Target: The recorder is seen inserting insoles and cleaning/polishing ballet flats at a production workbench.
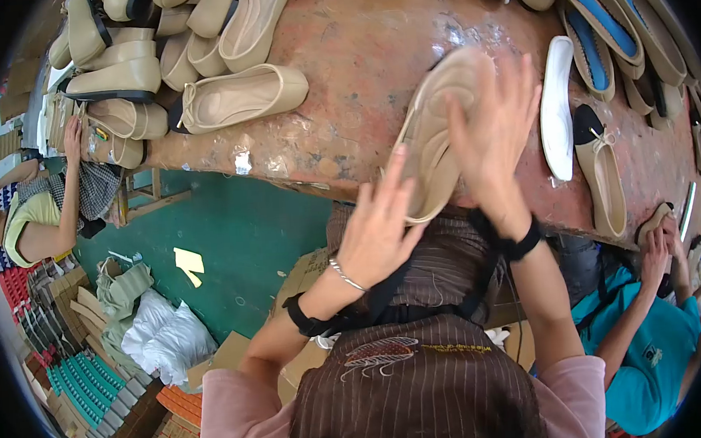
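Beige flat shoe (pixel 434 137) held over near edge of reddish worktable (pixel 356 50), right hand (pixel 494 134) with spread fingers pressing on it and hiding its right side, left hand (pixel 379 225) open, fingertips touching lower edge, heel end blurred, beige shoe pile (pixel 196 60) far left.

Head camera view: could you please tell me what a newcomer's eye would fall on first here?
At centre, the left hand and right hand press on a beige shoe held at the near edge of a worn reddish workbench. A heap of beige flat shoes fills the bench's upper left, and blue-lined soles lie at upper right. A co-worker in a teal shirt sits at lower right.
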`<state>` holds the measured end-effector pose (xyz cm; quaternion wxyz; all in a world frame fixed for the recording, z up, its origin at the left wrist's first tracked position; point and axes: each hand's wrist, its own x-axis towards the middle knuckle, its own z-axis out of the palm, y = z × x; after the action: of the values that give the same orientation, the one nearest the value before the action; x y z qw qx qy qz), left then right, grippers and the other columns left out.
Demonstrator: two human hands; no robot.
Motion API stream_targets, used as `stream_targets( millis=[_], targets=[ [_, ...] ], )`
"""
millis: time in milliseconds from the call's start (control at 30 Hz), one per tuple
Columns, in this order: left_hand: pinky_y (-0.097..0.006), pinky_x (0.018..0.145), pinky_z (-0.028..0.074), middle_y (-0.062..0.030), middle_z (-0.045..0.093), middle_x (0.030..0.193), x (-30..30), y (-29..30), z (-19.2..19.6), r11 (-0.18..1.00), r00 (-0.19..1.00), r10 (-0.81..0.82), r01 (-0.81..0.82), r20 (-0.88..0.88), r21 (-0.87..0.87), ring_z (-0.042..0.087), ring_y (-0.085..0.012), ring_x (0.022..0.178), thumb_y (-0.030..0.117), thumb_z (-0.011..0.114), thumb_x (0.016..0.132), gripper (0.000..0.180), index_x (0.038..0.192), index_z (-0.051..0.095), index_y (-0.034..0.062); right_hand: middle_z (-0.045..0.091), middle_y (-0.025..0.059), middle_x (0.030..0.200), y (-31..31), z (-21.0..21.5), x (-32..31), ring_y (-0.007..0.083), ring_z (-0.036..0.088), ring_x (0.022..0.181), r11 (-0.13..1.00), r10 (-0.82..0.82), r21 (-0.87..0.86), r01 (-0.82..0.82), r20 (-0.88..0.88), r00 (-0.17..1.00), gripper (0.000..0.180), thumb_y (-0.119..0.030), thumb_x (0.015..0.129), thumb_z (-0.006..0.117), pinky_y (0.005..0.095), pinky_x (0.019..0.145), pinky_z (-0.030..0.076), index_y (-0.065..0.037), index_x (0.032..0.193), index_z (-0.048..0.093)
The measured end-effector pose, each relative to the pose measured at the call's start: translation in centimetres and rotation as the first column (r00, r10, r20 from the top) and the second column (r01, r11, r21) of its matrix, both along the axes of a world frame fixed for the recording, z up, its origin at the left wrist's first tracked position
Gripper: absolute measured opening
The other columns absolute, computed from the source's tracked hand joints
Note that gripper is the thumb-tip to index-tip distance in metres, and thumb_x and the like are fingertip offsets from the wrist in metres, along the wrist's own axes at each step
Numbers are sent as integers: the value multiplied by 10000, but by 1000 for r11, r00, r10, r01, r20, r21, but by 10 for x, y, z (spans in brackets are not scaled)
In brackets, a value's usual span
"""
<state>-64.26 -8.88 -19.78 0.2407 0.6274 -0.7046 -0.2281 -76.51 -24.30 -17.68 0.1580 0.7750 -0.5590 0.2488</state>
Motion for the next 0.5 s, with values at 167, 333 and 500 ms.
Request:
stream_targets(
  millis=[167, 333, 500],
  targets=[
    [-374, 770, 548, -204, 422, 1489, -36, -22, 17, 992, 981, -114, 103, 160, 75, 594, -319, 829, 254, 780, 774, 565, 1215, 586, -42, 662, 205, 1126, -23, 29, -29, 399, 651, 1041, 697, -116, 618, -364, 598, 793, 289, -23, 772, 676, 413, 957, 516, 3, 1059, 648],
    [-392, 625, 580, -219, 615, 1155, -45, -13, 16, 983, 956, -116, 71, 269, 172, 638, -317, 832, 118, 701, 695, 380, 1034, 674, -51, 632, 233, 1227, 67, 16, -48, 399, 610, 1173, 678, 362, 514, -526, 389, 847, 264, 21, 738, 672, 569, 1117, 349, -14, 995, 626],
    [-349, 624, 581, -247, 605, 1231, -41, -19, 21, 975, 926, -174, 113, 334, 194, 675, -281, 778, 142, 736, 693, 410, 1052, 681, -49, 627, 224, 1244, 70, -11, -31, 378, 595, 1198, 789, 286, 466, -402, 300, 910, 221, 34, 775, 593, 602, 1161, 242, 5, 992, 627]
  ],
)
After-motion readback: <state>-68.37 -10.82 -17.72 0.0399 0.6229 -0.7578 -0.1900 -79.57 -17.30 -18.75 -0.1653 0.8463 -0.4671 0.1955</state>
